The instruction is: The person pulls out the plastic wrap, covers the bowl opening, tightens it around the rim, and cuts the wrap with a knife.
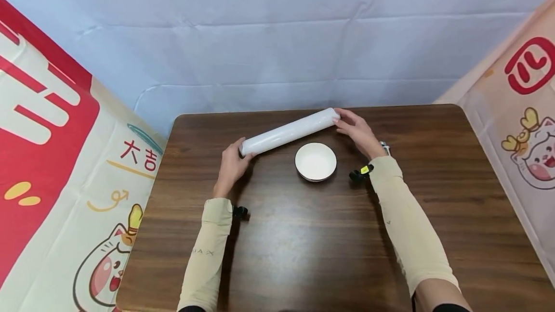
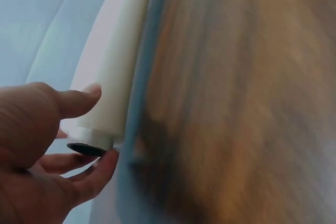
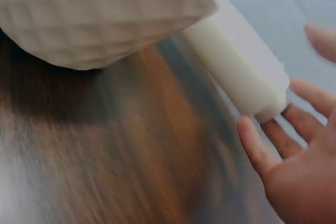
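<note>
A white roll that looks like plastic wrap (image 1: 289,132) slants across the back of the table, its right end farther back. At its left end, my left hand (image 1: 231,166) holds it, the thumb along the side and the fingers curled around the end in the left wrist view. My right hand (image 1: 359,134) is at the other end. In the right wrist view its fingers (image 3: 257,145) are spread and touch that end, while the thumb stands apart. Just in front of the roll sits a white bowl (image 1: 315,162) with a dark rim; its dimpled outside shows in the right wrist view.
The brown wooden table (image 1: 299,244) has rounded corners. A pale cloth backdrop (image 1: 269,52) hangs behind its far edge, and printed cloths (image 1: 108,177) flank both sides. Dark wrist cameras (image 1: 356,175) stick out from the inner side of each wrist.
</note>
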{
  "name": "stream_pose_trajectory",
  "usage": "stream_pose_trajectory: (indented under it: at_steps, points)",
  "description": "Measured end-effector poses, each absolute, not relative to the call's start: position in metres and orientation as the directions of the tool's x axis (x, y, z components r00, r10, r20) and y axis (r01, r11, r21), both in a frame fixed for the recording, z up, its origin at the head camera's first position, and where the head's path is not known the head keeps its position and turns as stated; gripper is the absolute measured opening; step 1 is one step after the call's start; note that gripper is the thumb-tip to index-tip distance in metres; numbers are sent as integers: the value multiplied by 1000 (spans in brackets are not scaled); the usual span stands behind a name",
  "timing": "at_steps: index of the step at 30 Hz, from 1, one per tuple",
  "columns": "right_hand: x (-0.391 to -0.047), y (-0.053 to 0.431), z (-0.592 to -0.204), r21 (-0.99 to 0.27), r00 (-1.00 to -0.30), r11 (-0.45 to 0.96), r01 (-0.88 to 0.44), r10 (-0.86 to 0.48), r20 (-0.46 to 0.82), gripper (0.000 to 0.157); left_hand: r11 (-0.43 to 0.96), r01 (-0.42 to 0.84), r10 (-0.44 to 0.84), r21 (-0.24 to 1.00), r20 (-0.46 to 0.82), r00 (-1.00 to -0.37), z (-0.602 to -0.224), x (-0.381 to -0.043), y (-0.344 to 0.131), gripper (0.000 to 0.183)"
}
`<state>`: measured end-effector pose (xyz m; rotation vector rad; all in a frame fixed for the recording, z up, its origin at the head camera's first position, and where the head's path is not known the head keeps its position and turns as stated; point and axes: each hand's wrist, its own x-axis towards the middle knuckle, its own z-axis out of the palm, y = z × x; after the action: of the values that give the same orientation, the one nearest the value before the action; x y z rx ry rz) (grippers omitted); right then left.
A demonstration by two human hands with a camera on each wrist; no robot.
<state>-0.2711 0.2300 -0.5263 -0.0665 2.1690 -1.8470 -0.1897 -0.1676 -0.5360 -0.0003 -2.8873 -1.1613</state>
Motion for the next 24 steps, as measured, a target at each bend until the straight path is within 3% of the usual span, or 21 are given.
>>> stream_pose_trajectory:
  at_steps: [5,9,14,24]
  points:
    - [-255,251,-511,-917,-986,383,116,-64,-152,59,712,49,59,700,10,-998,-531,-205,-154,65]
    - [-241,265,-505,-856,-980,501,130,-64,-186,64,708,72,93,703,8,-996,-533,-213,-146,63]
    - [-226,279,-509,-820,-972,561,116,-104,-209,77,700,114,125,705,36,-991,-537,-220,-138,57]
    - [-212,293,-512,-772,-979,629,88,-90,-184,75,692,105,152,714,-2,-988,-538,-226,-122,59]
